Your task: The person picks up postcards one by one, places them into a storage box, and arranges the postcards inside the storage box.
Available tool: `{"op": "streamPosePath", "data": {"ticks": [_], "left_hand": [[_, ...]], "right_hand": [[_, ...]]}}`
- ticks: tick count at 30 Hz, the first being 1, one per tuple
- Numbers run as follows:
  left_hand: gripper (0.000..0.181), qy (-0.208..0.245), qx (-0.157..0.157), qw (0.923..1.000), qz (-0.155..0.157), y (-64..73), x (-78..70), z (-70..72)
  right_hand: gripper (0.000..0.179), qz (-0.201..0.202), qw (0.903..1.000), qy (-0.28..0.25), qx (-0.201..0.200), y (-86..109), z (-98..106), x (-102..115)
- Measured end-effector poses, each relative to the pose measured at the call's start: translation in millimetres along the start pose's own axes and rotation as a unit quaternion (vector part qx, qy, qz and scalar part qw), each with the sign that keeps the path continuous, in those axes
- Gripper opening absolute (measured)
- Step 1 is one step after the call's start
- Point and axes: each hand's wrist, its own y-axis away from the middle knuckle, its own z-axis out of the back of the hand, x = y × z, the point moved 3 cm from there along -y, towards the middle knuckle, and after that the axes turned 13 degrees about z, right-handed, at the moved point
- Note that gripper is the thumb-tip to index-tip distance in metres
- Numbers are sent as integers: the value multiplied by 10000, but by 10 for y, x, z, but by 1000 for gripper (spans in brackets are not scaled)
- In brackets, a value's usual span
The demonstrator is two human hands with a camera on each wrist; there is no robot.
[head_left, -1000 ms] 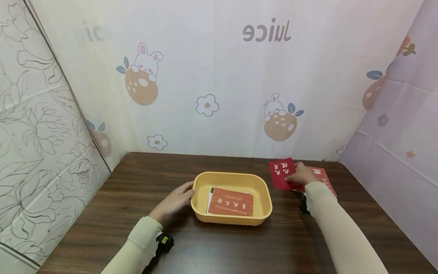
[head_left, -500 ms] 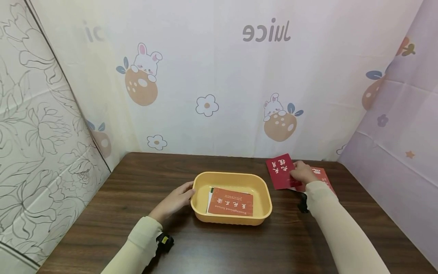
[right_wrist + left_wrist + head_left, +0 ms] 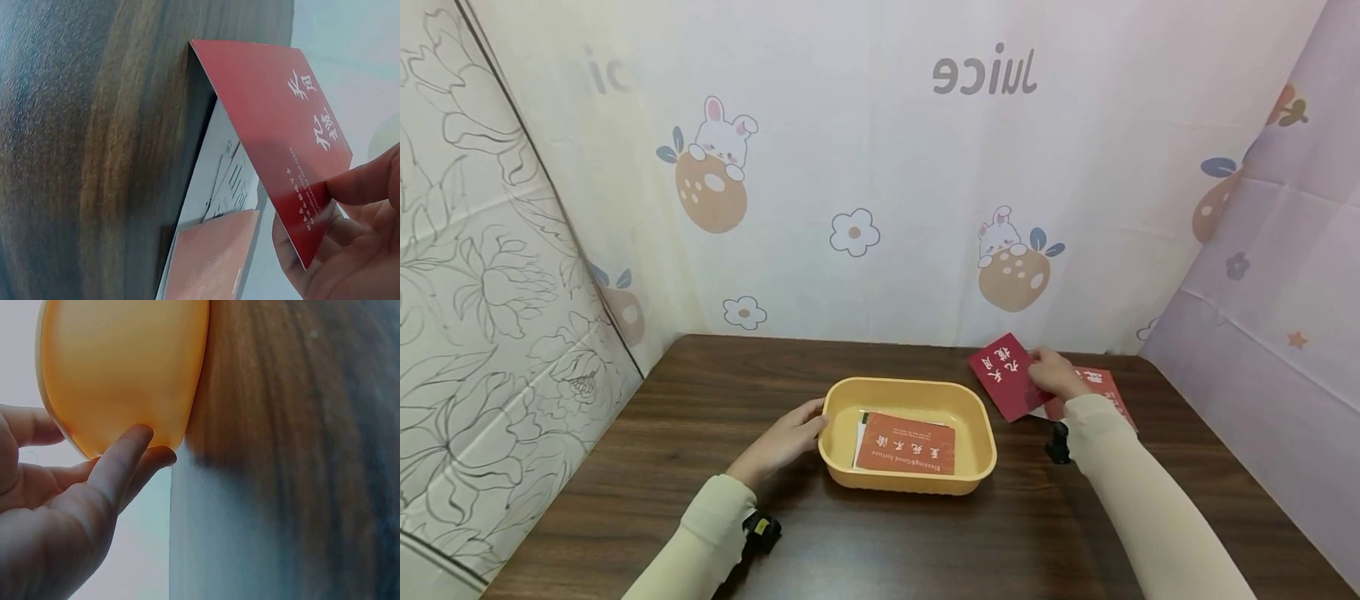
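Note:
My right hand [image 3: 1057,375] pinches a dark red card [image 3: 269,119] with white lettering by one end, thumb on its printed face. In the right wrist view the card tilts above a small pile of cards, an orange-red one [image 3: 212,256] and white ones [image 3: 219,172] showing. At the left end of a yellow plastic tray [image 3: 907,482], my left hand [image 3: 786,437] touches the wall. Its fingers reach along the tray's outer side in the left wrist view, with a thumb at the rim. Inside the tray lies an orange-red card [image 3: 906,443] on top of white and green-edged ones.
Everything stands on a dark wood-grain table [image 3: 715,400]. A patterned curtain [image 3: 865,167] hangs behind its far edge, with more patterned cloth on both sides. Each wrist wears a small black camera, such as the left one [image 3: 762,531].
My right hand has drawn the dark red card slightly to the left and turned it, off the pile on the right. My left hand and the tray stay where they were.

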Motion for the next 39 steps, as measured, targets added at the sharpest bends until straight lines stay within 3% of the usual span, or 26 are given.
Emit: {"op": "streamPosePath", "data": {"ticks": [8, 19, 31, 39], "left_hand": [[49, 14, 19, 10000, 2, 4, -1, -7], [50, 68, 0, 10000, 40, 0, -2, -3], [49, 24, -37, 10000, 34, 6, -4, -2], [49, 23, -28, 10000, 29, 8, -2, -5]], "right_hand": [[49, 474, 9977, 374, -299, -4, 10, 90], [46, 850, 9923, 186, -876, 16, 40, 186], [47, 812, 9894, 481, -1101, 26, 13, 288], [45, 1024, 9854, 659, -1187, 45, -12, 380]]}}
